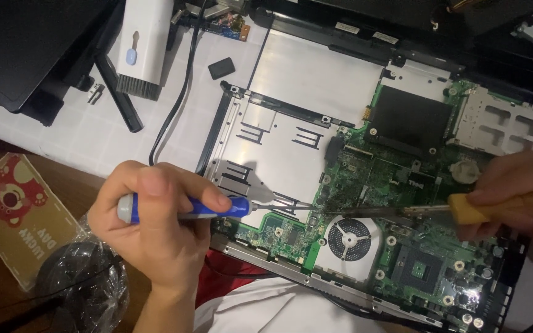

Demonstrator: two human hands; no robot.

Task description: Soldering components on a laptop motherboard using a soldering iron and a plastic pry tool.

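An opened laptop base lies before me, with a green motherboard point(402, 203) and a silver metal plate point(279, 148) exposed. My left hand point(149, 222) is shut on a blue-handled screwdriver point(186, 206), its shaft reaching right to the board just above the round fan point(348, 237). My right hand point(513, 191) grips a yellow-handled tool point(482, 206) whose dark tip points left and meets the same spot near the fan. A round coin cell point(464, 171) sits on the board beside my right fingers.
A white cleaning brush point(143, 49), a black cable point(177, 98), a small black pad point(221, 67) and a black strip point(118, 92) lie on the white surface at upper left. A tan card with a red bear point(16, 209) and a plastic-wrapped dark object point(81, 283) sit at lower left.
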